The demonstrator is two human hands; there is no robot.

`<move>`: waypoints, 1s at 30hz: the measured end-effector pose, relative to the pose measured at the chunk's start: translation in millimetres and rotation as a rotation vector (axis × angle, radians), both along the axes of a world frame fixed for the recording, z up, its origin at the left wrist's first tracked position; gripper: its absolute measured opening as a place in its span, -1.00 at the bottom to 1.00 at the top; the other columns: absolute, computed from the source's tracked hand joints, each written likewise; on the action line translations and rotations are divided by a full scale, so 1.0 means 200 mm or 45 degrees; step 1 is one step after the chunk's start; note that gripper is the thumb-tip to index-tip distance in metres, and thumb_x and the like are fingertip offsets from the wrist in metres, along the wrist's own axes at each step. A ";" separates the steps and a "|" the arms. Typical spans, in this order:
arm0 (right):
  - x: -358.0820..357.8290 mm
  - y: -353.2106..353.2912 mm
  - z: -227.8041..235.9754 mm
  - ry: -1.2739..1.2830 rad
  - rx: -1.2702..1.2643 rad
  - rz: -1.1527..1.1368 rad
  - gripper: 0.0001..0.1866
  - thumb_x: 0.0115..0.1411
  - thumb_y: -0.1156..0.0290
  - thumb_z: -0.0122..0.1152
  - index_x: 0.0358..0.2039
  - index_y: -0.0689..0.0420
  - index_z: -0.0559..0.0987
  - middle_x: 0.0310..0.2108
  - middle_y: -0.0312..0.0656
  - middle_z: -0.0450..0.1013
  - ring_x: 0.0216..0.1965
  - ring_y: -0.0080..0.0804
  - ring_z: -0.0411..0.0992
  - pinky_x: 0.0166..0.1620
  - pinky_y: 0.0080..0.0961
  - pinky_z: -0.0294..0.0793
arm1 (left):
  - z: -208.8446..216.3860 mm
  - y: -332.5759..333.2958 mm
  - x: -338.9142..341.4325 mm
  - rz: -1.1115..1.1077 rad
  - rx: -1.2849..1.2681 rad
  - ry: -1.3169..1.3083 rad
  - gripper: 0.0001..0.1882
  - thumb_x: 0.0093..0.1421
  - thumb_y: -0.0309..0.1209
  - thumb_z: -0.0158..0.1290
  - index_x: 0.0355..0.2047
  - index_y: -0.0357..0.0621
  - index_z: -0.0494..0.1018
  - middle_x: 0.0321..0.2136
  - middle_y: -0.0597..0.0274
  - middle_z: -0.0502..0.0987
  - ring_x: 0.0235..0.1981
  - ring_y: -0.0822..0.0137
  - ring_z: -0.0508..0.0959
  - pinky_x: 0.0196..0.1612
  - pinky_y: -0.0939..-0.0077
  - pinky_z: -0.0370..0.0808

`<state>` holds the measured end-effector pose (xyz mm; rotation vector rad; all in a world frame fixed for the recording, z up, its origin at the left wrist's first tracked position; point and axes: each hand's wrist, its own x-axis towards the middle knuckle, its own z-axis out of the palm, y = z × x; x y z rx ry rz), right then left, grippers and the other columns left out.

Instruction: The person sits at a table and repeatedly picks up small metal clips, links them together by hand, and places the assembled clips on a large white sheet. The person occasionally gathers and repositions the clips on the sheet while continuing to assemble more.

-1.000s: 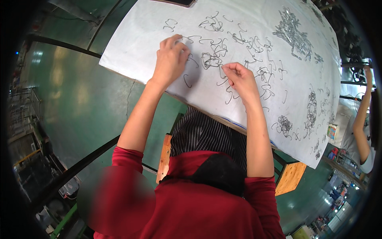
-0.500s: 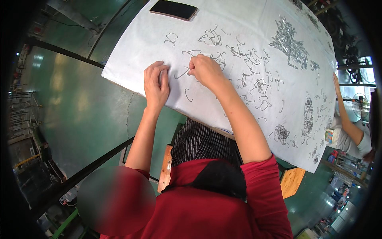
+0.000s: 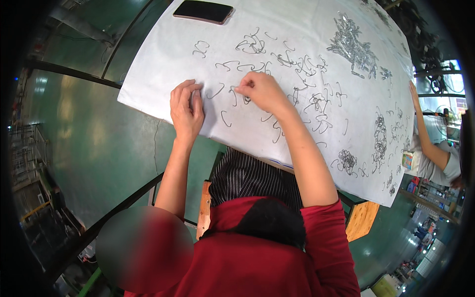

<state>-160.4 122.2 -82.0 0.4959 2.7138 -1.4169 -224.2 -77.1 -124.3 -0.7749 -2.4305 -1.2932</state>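
A: Hands?
B: Right hand (image 3: 267, 94) is pinching narrowly at the upper end of a wire hook (image 3: 234, 97), over the white tabletop (image 3: 153, 74). Left hand (image 3: 187, 113) is sitting half-curled to its left, nothing showing between thumb and fingers.
A: Handling?
B: Probably light, stiff, a bit springy, slick, not fragile. Mid-shank is looking like the best hold; bent ends could be snagging, as in that tangled pile (image 3: 348, 161).

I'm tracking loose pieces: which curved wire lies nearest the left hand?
The lone wire just right of the left hand; the C-shaped wire lower in view and the rest lie farther off.
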 end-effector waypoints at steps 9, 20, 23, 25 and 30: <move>0.39 0.24 0.13 0.105 -0.950 -0.385 -0.80 0.15 0.41 0.25 -0.23 0.21 0.58 -0.58 -0.41 0.34 -0.53 -0.71 0.23 -0.47 -0.74 0.22 | -0.02 0.01 -0.01 -0.032 -0.016 0.082 -0.85 0.13 -0.57 0.01 -0.28 -0.17 0.52 -0.13 0.09 0.52 -0.08 0.11 0.46 -0.03 0.32 0.40; 1.45 0.52 0.14 -0.258 0.513 -0.689 -0.89 0.17 0.53 0.15 -0.27 0.23 0.56 -0.48 -0.24 0.47 -0.44 -0.48 0.41 -0.32 -0.54 0.40 | -0.03 0.02 0.00 -0.024 -0.135 0.128 -0.84 0.15 -0.55 0.01 -0.27 -0.14 0.53 -0.11 0.18 0.53 -0.12 0.21 0.47 -0.28 0.43 0.50; 1.49 0.47 0.15 -0.282 0.615 -0.692 -0.90 0.11 0.53 0.20 -0.32 0.18 0.56 -0.40 -0.16 0.50 -0.39 -0.23 0.47 -0.27 -0.37 0.45 | -0.04 0.03 0.00 -0.028 -0.141 0.114 -0.82 0.14 -0.55 0.01 -0.26 -0.13 0.54 -0.11 0.19 0.53 -0.11 0.20 0.47 -0.28 0.42 0.49; 1.50 0.43 0.14 -0.245 0.742 -0.657 -0.90 0.08 0.52 0.23 -0.34 0.14 0.56 -0.38 -0.15 0.49 -0.36 -0.14 0.48 -0.26 -0.29 0.45 | -0.05 0.02 -0.01 -0.030 -0.160 0.154 -0.82 0.13 -0.55 0.01 -0.27 -0.14 0.54 -0.11 0.20 0.54 -0.11 0.19 0.47 -0.19 0.38 0.47; 1.38 0.38 0.07 0.039 0.667 -0.576 -0.88 0.05 0.49 0.27 -0.35 0.11 0.57 -0.38 -0.18 0.46 -0.34 -0.15 0.47 -0.27 -0.27 0.44 | -0.06 0.02 -0.02 -0.031 -0.192 0.182 -0.84 0.13 -0.54 0.01 -0.28 -0.14 0.54 -0.13 0.20 0.55 -0.11 0.18 0.47 -0.07 0.35 0.42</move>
